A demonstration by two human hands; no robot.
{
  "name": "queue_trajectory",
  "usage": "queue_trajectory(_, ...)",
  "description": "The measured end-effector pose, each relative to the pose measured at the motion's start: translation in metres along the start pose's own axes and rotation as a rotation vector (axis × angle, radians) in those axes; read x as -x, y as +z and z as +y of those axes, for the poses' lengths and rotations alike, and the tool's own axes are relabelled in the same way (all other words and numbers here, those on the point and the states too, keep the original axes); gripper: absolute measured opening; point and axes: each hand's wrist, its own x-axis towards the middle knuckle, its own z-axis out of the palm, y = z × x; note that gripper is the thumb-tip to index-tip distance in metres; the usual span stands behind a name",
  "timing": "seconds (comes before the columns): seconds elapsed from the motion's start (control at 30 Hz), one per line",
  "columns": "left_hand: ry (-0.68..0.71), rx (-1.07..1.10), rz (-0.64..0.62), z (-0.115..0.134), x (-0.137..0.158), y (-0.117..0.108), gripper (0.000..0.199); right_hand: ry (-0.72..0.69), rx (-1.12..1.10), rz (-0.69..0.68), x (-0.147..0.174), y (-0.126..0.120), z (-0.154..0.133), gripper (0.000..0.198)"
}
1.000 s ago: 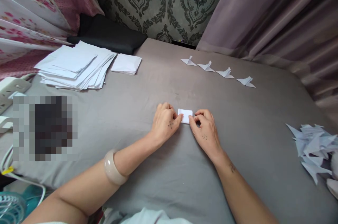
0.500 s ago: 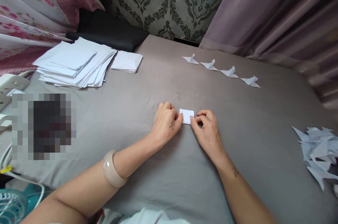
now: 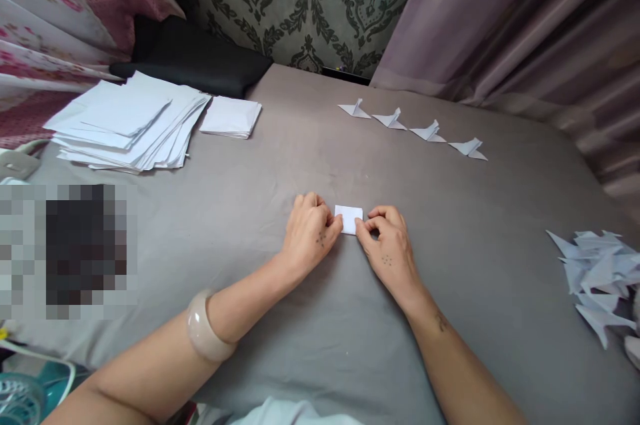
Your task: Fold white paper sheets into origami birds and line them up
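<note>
A small folded white paper square (image 3: 349,219) lies on the grey cloth between my two hands. My left hand (image 3: 311,230) has its fingers curled, its thumb pressing on the paper's left edge. On the opposite edge, the thumb of my right hand (image 3: 387,241) presses down, with the index finger bent close to it. Both hands are closed at the paper's sides. The undersides of the fingers are hidden. Beyond them, several folded paper birds (image 3: 430,131) stand in a slanting row.
At the back left lie a large stack of white paper (image 3: 125,121) and a smaller stack of paper squares (image 3: 231,117). A heap of folded paper pieces (image 3: 600,271) is at the right edge. A teal fan (image 3: 23,398) and a white cable (image 3: 50,353) show at the lower left.
The whole view has shifted slightly, so everything appears a little further left. My hands keep the same hold on the paper, which looks unchanged.
</note>
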Motion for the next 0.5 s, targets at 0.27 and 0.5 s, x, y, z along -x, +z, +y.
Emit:
queue_trajectory(0.27,0.007,-0.019,-0.005,0.0002,0.0004,-0.0004,0.027,0.006,0.008,0.014,-0.0002,0.0001,-0.0019,0.025)
queue_trajectory(0.5,0.029,-0.039,0.025,-0.0032,0.0001,0.0033,0.027,-0.009,0.017,0.022,0.0002,0.0014,-0.0015,0.024)
